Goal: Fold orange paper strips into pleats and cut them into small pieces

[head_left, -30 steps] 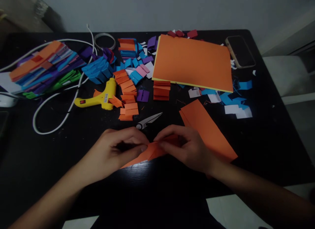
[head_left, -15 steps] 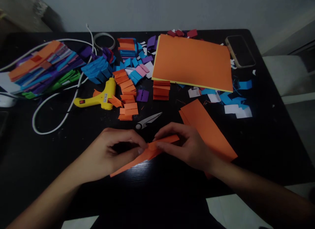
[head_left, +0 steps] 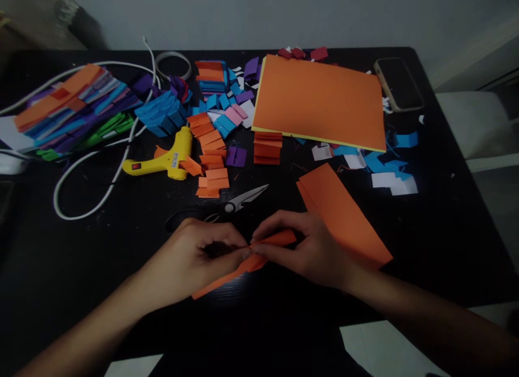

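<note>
Between my two hands is an orange paper strip [head_left: 223, 283], folded over on itself near its middle. My left hand [head_left: 208, 252] pinches it at the fold with thumb and forefinger. Right beside that, my right hand [head_left: 306, 244] grips the strip too, and its far end shows past the fingers. Both sets of fingertips nearly meet. Scissors [head_left: 245, 199] lie just beyond my hands, blades partly apart, their handles partly hidden by my left hand. Folded orange paper [head_left: 344, 217] rests beside my right hand, partly under the forearm.
A yellow glue gun [head_left: 177, 156] lies at left near folded orange pieces [head_left: 213, 155] and a white cable [head_left: 87, 217]. Orange sheets [head_left: 320, 101] lie at the back, with a phone [head_left: 399, 84] to their right. Bundled coloured strips [head_left: 77, 114] and blue scraps [head_left: 379, 161] lie around.
My left hand has slid right and slightly nearer me along the strip, closing up to my right hand. More of the scissors now shows. The view has shifted slightly.
</note>
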Action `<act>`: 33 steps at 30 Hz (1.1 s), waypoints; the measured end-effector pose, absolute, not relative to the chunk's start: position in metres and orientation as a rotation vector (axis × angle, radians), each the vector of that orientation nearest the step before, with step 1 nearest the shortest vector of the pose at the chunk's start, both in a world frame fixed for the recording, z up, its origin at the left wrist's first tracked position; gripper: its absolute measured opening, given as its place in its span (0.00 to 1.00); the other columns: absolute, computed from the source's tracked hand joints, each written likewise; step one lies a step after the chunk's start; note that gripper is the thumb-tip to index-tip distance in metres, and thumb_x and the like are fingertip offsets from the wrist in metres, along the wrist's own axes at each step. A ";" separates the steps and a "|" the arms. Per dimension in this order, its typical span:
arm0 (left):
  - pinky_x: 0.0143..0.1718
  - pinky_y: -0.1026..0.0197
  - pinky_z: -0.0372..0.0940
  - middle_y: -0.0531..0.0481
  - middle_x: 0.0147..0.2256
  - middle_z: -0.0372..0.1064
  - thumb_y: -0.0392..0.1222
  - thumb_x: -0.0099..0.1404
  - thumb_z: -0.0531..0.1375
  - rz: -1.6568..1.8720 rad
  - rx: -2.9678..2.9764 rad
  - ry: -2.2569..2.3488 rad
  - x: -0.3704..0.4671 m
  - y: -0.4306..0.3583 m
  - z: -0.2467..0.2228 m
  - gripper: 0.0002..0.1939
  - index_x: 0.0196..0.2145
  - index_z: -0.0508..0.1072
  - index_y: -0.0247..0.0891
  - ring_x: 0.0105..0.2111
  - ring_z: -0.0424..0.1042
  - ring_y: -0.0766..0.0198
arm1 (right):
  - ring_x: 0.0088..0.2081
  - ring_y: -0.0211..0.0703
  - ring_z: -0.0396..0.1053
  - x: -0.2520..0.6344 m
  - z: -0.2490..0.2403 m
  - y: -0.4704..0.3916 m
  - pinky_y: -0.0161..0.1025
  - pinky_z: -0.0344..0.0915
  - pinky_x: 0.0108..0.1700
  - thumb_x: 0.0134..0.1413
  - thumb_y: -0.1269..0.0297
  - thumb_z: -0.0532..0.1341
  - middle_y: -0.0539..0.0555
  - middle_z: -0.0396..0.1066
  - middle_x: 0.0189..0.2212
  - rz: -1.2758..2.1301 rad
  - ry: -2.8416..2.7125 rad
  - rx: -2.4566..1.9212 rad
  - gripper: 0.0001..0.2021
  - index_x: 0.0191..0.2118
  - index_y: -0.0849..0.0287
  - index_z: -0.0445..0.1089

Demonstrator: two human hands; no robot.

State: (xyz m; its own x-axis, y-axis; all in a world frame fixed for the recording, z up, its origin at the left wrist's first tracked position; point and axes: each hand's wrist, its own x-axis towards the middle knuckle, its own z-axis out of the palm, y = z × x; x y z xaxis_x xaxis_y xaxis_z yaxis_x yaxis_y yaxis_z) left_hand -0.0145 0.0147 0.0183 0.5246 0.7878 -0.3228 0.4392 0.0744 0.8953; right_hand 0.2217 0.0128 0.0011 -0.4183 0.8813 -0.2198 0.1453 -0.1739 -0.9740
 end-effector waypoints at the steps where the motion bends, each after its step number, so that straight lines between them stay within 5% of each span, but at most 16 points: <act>1: 0.26 0.67 0.67 0.52 0.28 0.80 0.46 0.71 0.65 0.366 1.562 1.084 -0.014 0.015 0.018 0.09 0.36 0.85 0.42 0.26 0.77 0.64 | 0.39 0.44 0.83 0.222 0.001 0.013 0.40 0.78 0.44 0.57 0.63 0.75 0.50 0.84 0.36 1.673 -1.491 -1.199 0.05 0.39 0.53 0.82; 10: 0.22 0.69 0.61 0.55 0.21 0.73 0.43 0.69 0.65 0.471 1.523 1.168 -0.014 0.017 0.021 0.12 0.28 0.79 0.39 0.21 0.70 0.69 | 0.38 0.45 0.82 0.230 -0.004 0.033 0.42 0.78 0.45 0.47 0.57 0.81 0.51 0.82 0.33 1.673 -1.095 -1.298 0.14 0.33 0.55 0.78; 16: 0.24 0.68 0.65 0.52 0.23 0.76 0.42 0.68 0.66 0.631 1.478 1.253 -0.011 0.016 0.021 0.11 0.28 0.80 0.38 0.23 0.72 0.67 | 0.46 0.47 0.82 0.228 -0.008 0.030 0.43 0.80 0.48 0.61 0.46 0.71 0.55 0.83 0.43 1.699 -0.853 -1.164 0.19 0.48 0.54 0.77; 21: 0.23 0.69 0.63 0.54 0.23 0.75 0.39 0.69 0.66 0.774 1.362 1.274 -0.004 0.012 0.021 0.10 0.29 0.79 0.38 0.22 0.70 0.69 | 0.49 0.48 0.82 0.221 -0.006 0.021 0.49 0.79 0.56 0.53 0.61 0.78 0.55 0.83 0.47 1.986 -0.991 -1.048 0.19 0.50 0.54 0.78; 28: 0.27 0.68 0.66 0.54 0.25 0.77 0.39 0.70 0.65 0.697 1.314 1.189 0.001 0.008 0.019 0.09 0.30 0.78 0.38 0.25 0.73 0.68 | 0.41 0.43 0.82 0.221 -0.005 0.018 0.42 0.80 0.48 0.51 0.62 0.79 0.51 0.83 0.38 1.847 -1.043 -1.159 0.12 0.39 0.55 0.80; 33: 0.30 0.67 0.68 0.51 0.29 0.79 0.41 0.71 0.65 0.659 1.310 1.183 0.000 0.008 0.016 0.07 0.35 0.80 0.37 0.27 0.75 0.67 | 0.40 0.41 0.81 0.220 -0.006 0.016 0.39 0.79 0.45 0.52 0.63 0.78 0.51 0.83 0.38 1.813 -1.100 -1.163 0.11 0.40 0.55 0.80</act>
